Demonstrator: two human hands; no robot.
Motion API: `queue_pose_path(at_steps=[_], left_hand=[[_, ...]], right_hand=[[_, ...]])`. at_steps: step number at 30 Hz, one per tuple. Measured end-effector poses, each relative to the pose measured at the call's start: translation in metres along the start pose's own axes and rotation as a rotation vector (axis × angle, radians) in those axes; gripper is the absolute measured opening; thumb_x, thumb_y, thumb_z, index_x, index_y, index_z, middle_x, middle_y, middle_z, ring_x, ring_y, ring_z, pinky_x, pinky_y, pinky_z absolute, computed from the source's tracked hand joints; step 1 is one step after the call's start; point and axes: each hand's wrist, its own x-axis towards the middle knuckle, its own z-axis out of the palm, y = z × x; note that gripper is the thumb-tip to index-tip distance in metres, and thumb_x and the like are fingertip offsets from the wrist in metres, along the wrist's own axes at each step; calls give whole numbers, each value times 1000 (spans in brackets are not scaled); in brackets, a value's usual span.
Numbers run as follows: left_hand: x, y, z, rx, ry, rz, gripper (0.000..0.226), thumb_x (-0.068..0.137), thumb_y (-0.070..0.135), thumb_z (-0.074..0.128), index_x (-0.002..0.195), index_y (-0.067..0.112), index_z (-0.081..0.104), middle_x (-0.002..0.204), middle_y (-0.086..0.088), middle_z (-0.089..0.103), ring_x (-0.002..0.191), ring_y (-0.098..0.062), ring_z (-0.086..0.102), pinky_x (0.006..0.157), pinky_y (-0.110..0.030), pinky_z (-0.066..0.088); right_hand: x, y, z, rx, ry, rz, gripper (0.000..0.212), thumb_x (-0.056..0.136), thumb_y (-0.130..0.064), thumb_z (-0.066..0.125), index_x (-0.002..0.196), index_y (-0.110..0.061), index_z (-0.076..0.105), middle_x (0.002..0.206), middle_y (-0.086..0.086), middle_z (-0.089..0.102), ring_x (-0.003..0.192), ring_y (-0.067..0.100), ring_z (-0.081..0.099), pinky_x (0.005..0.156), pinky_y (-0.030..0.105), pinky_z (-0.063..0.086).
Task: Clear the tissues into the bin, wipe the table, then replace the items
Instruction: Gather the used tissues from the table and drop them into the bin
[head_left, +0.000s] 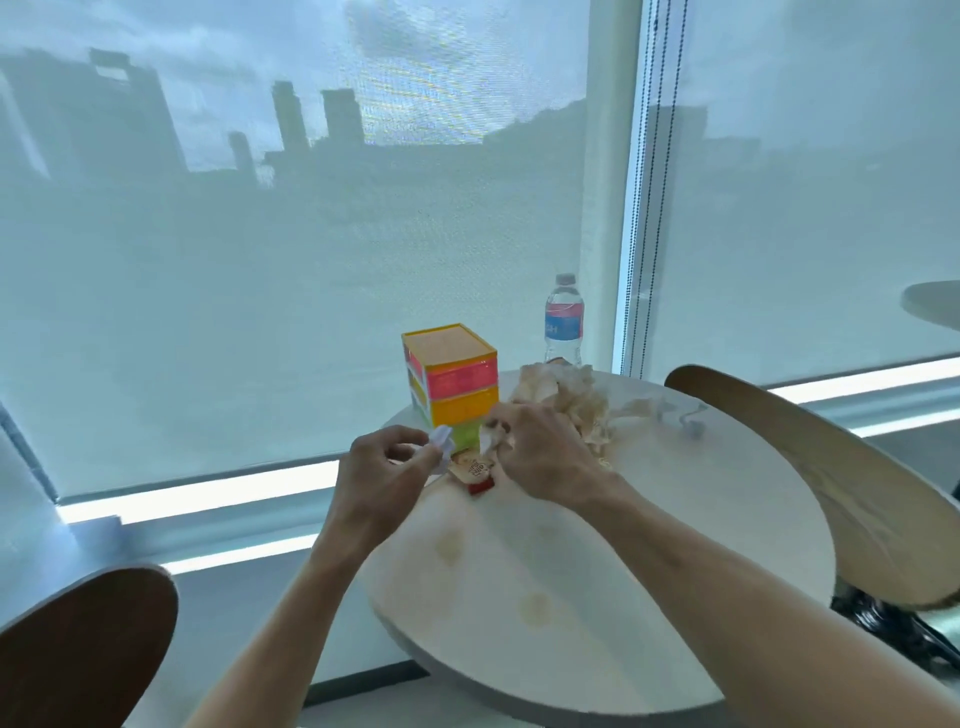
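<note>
A round white table (597, 597) is seen from above, w/ both bare arms reaching over it toward the far-left edge. A small crumpled white tissue (441, 435) is pinched by the left hand (379, 467), fingers curled round it, held just above the table edge. A second white tissue scrap (491, 434) is gripped by the right hand (540, 452), fingers curled in; how much is enclosed can't be told, as the back of the hand hides it. The two hands are close together, nearly touching.

Just below and between the hands, a small sauce packet (475, 470) w/ a red end is lying on the tabletop. A stack of coloured drawers (452, 379) (orange lid, pink, orange, green tiers) is standing upright at the far-left rim, right behind the hands. A larger heap of crumpled brownish paper (566, 400) is lying beside the drawers, to the right, and more small white tissue bits (685, 418) are scattered further right near the far rim. A water bottle (564, 319) w/ a pink-blue label is standing upright behind the table, by the window.

Faint yellowish stains (535, 608) are visible on the near part of the tabletop. A dark wooden chair back (88, 649) is at lower left, a light wooden chair back (831, 493) at right. No bin is in view.
</note>
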Motion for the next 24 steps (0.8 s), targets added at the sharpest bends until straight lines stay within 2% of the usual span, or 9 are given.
queue_pose_path(at_steps=[2, 5, 10, 14, 16, 18, 19, 22, 24], left_hand=[[-5, 7, 1, -30, 4, 10, 6, 83, 30, 70, 78, 29, 71, 81, 5, 73, 72, -9, 65, 57, -23, 42], [-10, 14, 4, -70, -7, 11, 5, 82, 28, 70, 80, 25, 73, 77, 4, 74, 72, -14, 66, 58, -24, 44], [-23, 33, 12, -127, -16, 14, 29, 65, 53, 65, 79, 29, 74, 68, 11, 71, 60, -10, 59, 62, -30, 44], [-42, 57, 27, -234, -40, 56, 11, 77, 32, 73, 77, 21, 75, 58, 7, 66, 47, 1, 49, 52, -20, 40], [-53, 69, 37, -269, -52, 62, 5, 80, 25, 73, 78, 21, 76, 62, 6, 69, 52, 0, 55, 49, -14, 42], [-63, 79, 47, -291, -72, 65, 10, 74, 31, 72, 78, 22, 76, 66, 6, 72, 62, -7, 63, 60, -22, 49], [-69, 84, 52, -306, -92, 71, 16, 71, 32, 69, 79, 22, 76, 62, 8, 70, 58, -6, 61, 60, -24, 47], [-90, 101, 73, -340, -140, 95, 16, 76, 25, 69, 87, 15, 75, 52, 13, 59, 45, 0, 44, 54, -23, 34], [-102, 112, 88, -333, -162, 119, 9, 85, 16, 68, 88, 13, 75, 51, 15, 58, 45, 1, 43, 54, -21, 33]], right_hand=[[-1, -3, -8, 97, 68, -1, 27, 90, -17, 57, 115, -21, 67, 112, 3, 67, 100, 25, 63, 85, 37, 51], [-7, -7, -24, 208, 149, -7, 23, 88, -19, 61, 110, -20, 69, 98, 0, 68, 93, 19, 62, 84, 34, 52], [-28, -5, -59, 328, 227, 2, 11, 89, -25, 67, 99, -24, 71, 83, -9, 65, 73, 5, 59, 70, 23, 49], [-56, 6, -89, 420, 268, 27, 10, 87, -32, 70, 95, -26, 70, 77, -18, 61, 68, -5, 58, 61, 15, 44], [-72, 17, -102, 469, 274, 53, 11, 86, -34, 72, 94, -26, 70, 79, -15, 64, 62, -3, 59, 57, 13, 42], [-89, 30, -113, 508, 273, 84, 11, 85, -35, 73, 93, -27, 70, 80, -13, 66, 57, -3, 58, 57, 13, 43], [-98, 37, -118, 522, 269, 96, 11, 84, -35, 73, 92, -28, 70, 81, -12, 67, 56, -3, 57, 59, 15, 43], [-131, 65, -130, 577, 248, 133, 8, 83, -35, 74, 86, -30, 69, 79, -9, 67, 50, -1, 54, 59, 22, 44], [-152, 84, -135, 581, 236, 163, 9, 82, -36, 75, 84, -29, 69, 77, -9, 69, 51, 1, 57, 60, 23, 46]])
